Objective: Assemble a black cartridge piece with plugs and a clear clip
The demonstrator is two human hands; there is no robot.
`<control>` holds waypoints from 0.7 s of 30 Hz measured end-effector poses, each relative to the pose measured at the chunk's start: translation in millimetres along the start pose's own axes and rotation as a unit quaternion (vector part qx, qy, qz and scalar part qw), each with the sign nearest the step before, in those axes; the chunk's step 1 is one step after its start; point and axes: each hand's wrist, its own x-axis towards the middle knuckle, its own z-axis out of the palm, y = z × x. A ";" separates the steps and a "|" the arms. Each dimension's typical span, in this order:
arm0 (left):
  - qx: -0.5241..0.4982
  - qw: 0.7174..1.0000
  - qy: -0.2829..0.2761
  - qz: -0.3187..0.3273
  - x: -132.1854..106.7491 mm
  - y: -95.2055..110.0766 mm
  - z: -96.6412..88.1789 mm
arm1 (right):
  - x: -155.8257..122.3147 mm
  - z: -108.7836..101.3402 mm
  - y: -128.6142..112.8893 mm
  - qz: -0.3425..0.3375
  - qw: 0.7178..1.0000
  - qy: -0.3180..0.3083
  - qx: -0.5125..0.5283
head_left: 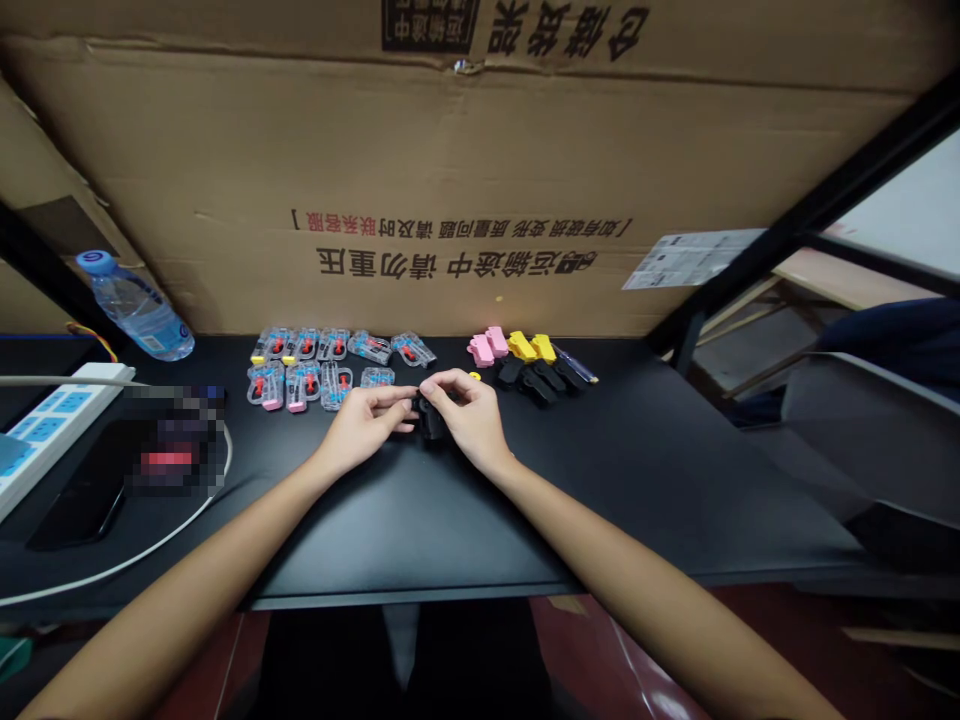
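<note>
Both hands meet over the middle of the black table [420, 530]. Between them is a small black plastic piece [430, 420], whose exact kind I cannot make out. My right hand [476, 420] pinches its top with thumb and fingertips. From the other side, my left hand [367, 425] closes its thumb and fingers on the left edge of the same piece. A clear plastic piece with red and blue parts [377, 377] lies just behind the left hand. Beyond the right hand are several black plastic pieces [536, 385], pink pieces [480, 350] and yellow pieces [521, 346].
Several more clear pieces [304, 383] lie in two rows at back left. A cardboard sheet [450, 150] stands along the rear. At left are a water bottle [142, 305], a power strip [56, 420], a black phone [90, 480] and a white cable [172, 535].
</note>
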 end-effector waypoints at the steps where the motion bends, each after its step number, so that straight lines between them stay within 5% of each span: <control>1: -0.004 1.000 0.000 -0.004 -0.4 1.3 -0.3 | 0.2 -0.1 -0.2 -0.004 1.000 0.000 0.000; 14: -0.019 0.999 -0.010 -0.041 -1.2 7.8 3.9 | -1.1 0.2 -2.8 -0.089 0.995 -0.042 0.003; 21: -0.021 0.999 0.019 -0.036 -0.1 11.5 2.5 | 29.3 -53.1 -5.7 -0.135 0.984 0.062 -0.102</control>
